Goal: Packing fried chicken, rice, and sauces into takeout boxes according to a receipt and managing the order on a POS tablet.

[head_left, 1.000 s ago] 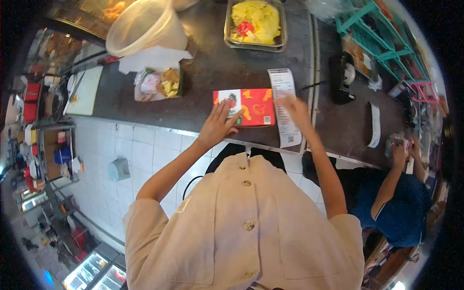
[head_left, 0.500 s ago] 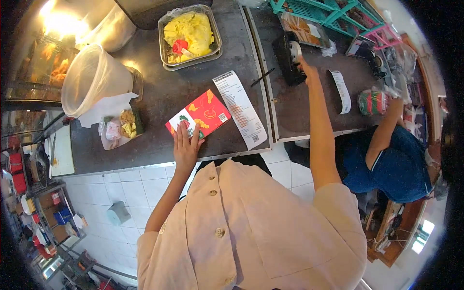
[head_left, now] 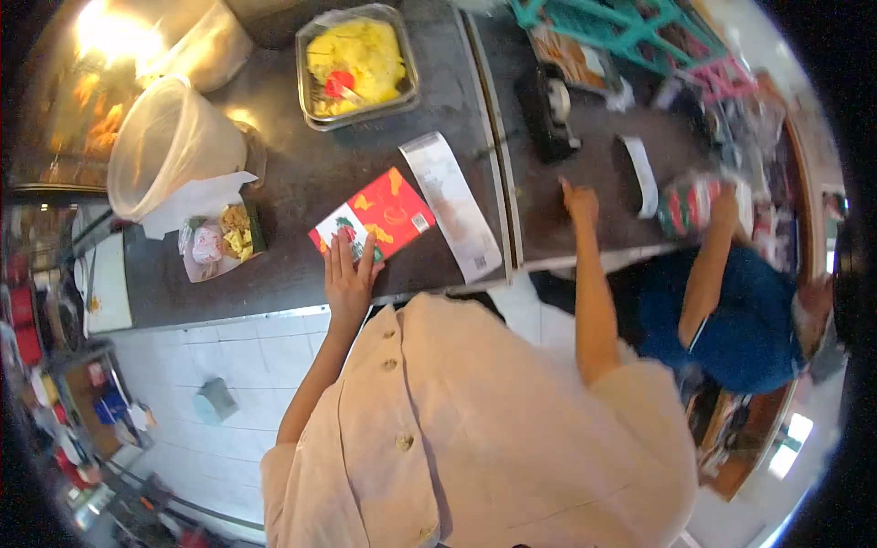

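Observation:
My left hand (head_left: 348, 281) lies with its fingers stretched over the near left part of a flat red-and-white printed carton (head_left: 388, 213), which rests on the dark counter. To the right, my right hand (head_left: 582, 206) is above the counter with thumb and fingers drawn together; any small thing in the pinch is too small to make out. A black tape dispenser (head_left: 546, 132) with a pale roll stands just beyond it. A long printed paper receipt (head_left: 452, 208) lies against the carton's right side.
Left stand an open food box (head_left: 226, 245) and a clear plastic bucket (head_left: 164, 151). A clear tray of yellow food (head_left: 358, 66) is farther back. A curled paper slip (head_left: 638, 175) lies right, beside a co-worker's hand (head_left: 724, 208) on a wrapped bundle. A teal basket (head_left: 621, 32) stands behind.
My right hand has come away from the tape dispenser and moved back toward me. My left hand stays on the carton. The co-worker's hand has shifted onto the wrapped bundle.

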